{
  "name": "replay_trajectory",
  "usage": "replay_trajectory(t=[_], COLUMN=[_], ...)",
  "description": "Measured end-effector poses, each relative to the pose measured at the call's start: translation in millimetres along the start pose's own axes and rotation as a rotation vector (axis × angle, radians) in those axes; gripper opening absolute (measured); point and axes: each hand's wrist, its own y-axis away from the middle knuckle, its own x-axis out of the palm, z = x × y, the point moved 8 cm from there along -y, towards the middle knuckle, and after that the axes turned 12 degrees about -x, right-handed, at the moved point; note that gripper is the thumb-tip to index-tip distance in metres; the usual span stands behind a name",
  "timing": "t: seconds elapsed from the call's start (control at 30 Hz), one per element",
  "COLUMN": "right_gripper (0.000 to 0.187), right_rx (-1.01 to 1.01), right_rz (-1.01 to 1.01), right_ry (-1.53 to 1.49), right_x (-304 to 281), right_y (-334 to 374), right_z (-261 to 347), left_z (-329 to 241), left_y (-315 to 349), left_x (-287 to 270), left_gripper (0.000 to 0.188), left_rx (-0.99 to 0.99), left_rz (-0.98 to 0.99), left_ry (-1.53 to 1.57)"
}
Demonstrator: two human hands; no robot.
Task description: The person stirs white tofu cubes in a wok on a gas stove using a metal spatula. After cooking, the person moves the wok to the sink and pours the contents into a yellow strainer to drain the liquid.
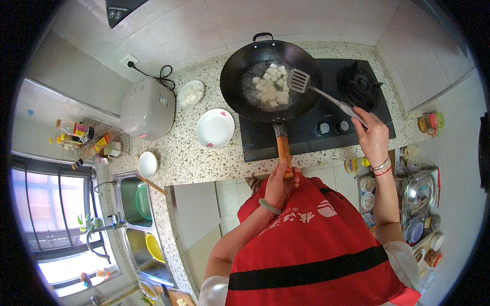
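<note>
A large black wok [237,84] sits over the left side of a black gas stove [258,143]. White tofu cubes [270,92] lie in bubbling liquid at its bottom. My left hand [278,183] is closed around the end of the wok's wooden handle [283,145]. In my right hand [374,135] is the grey handle of a slotted spatula [299,80]. Its slotted head is over the wok's right inner side, just right of the tofu; whether it touches the wok I cannot tell.
Left of the wok are a white plate [215,128], a small dish of white pieces [191,94] and a rice cooker [148,108]. A white bowl [148,164] stands near the double sink [122,204]. At right are the other burner [359,84] and a jar [431,123].
</note>
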Motion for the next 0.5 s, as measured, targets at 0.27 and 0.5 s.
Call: replay_trajectory(t=[0.27,0.5], right_gripper=[0.020,0.015], right_rx=[0.019,0.045], right_rz=[0.038,0.079], right_ry=[0.056,0.065], right_x=[-7,-15], right_y=[-10,-30], right_z=[10,15], left_z=[-3,-4], left_y=[3,3], left_x=[3,5], left_gripper=[0.029,0.030], left_rx=[-0.010,-0.002], left_rz=[-0.024,-0.019], left_ry=[0.036,0.024])
